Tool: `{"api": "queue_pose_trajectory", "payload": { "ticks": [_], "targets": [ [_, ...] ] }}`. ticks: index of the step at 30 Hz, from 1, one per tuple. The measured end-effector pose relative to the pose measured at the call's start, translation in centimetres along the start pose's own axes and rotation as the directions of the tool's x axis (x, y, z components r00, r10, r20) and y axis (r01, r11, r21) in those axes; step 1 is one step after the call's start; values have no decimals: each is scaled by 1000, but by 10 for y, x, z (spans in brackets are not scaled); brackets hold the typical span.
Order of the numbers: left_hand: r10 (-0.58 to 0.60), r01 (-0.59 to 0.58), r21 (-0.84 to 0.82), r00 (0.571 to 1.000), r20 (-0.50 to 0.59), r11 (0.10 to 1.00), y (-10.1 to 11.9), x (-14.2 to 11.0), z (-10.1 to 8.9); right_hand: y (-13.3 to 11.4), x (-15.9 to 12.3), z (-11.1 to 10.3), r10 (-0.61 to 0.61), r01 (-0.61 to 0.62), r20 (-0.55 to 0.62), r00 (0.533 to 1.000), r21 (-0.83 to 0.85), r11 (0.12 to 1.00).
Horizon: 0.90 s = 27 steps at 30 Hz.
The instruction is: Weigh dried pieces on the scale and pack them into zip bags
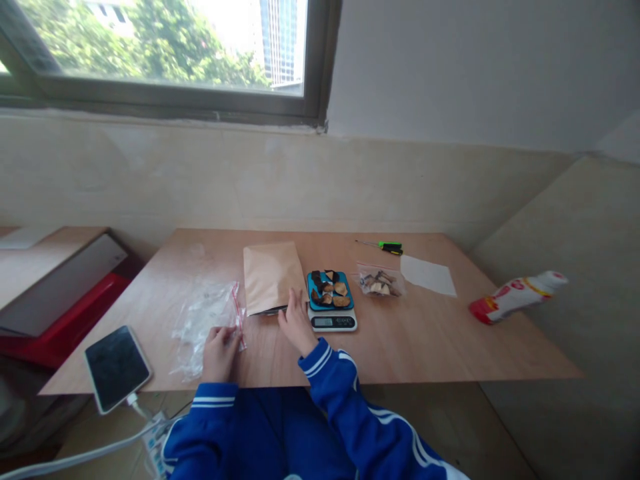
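Observation:
My left hand [220,352] is closed, thumb and fingers pinched at the red-striped zip edge of a clear plastic zip bag [200,323]. My right hand [297,327] rests on the near right corner of a brown kraft paper bag [273,277], its fingers stretched out and apart. The paper bag lies flat, with a dark strip along its near edge. Right beside my right hand stands a small digital kitchen scale [334,321] with a blue platform. Several dried brown slices [328,288] lie on that platform. The reading is too small to make out.
A zip bag of dried pieces [381,281] lies right of the scale. Behind it are a green-handled screwdriver [389,246] and a white paper sheet [429,275]. A red-and-white bottle [517,297] stands at right. A cabled phone [118,368] lies at the table's front left edge.

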<state>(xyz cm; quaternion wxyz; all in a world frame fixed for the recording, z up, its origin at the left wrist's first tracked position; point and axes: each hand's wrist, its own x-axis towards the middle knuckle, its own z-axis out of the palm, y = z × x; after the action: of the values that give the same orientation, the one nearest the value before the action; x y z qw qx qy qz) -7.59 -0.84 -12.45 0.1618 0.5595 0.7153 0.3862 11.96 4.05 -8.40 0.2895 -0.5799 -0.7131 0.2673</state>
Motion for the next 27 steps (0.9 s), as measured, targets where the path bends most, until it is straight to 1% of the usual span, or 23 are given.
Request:
{"api": "queue_pose_trajectory", "payload": {
  "ticks": [3,5,7,9,10,12,15,18,21,24,25,26,27],
  "targets": [
    [-11,11,-16,1000,-10,1000,0,1,0,-1,5,13,-29,27,72,997,21,999],
    [-24,24,-29,1000,-15,999,0,1,0,0,7,19,-65,59,143,988,47,997],
    [-42,41,-39,999,-14,998,1,2,1,1,9,21,-100,82,227,969,88,993],
    [-57,56,-41,998,-16,998,1,3,1,2,11,19,-142,104,271,952,149,983],
    [-63,62,-40,998,-18,997,2,3,1,2,10,17,-168,121,262,950,187,975],
    [-72,71,-33,997,-28,997,2,4,2,3,6,12,-220,164,201,955,262,951],
    [-87,85,-26,994,-63,996,5,3,1,-1,-11,2,-244,190,118,963,351,917],
    [-96,92,-33,984,-152,995,15,1,-5,-7,-35,-5,-207,137,131,970,413,900],
    [-97,90,-37,954,-285,995,33,-3,-14,-16,-54,-5,-156,56,183,971,459,887],
    [-87,72,-52,905,-416,996,54,-8,-22,-26,-60,2,-109,-6,186,977,528,849],
    [-76,55,-59,893,-444,997,61,-10,-23,-30,-59,4,-88,-24,177,980,549,836],
    [-61,31,-73,888,-456,997,67,-13,-23,-33,-57,6,-65,-39,164,984,563,826],
    [-38,-6,-97,894,-447,995,74,-15,-22,-37,-55,7,-44,-50,150,988,574,817]
  ]
}}
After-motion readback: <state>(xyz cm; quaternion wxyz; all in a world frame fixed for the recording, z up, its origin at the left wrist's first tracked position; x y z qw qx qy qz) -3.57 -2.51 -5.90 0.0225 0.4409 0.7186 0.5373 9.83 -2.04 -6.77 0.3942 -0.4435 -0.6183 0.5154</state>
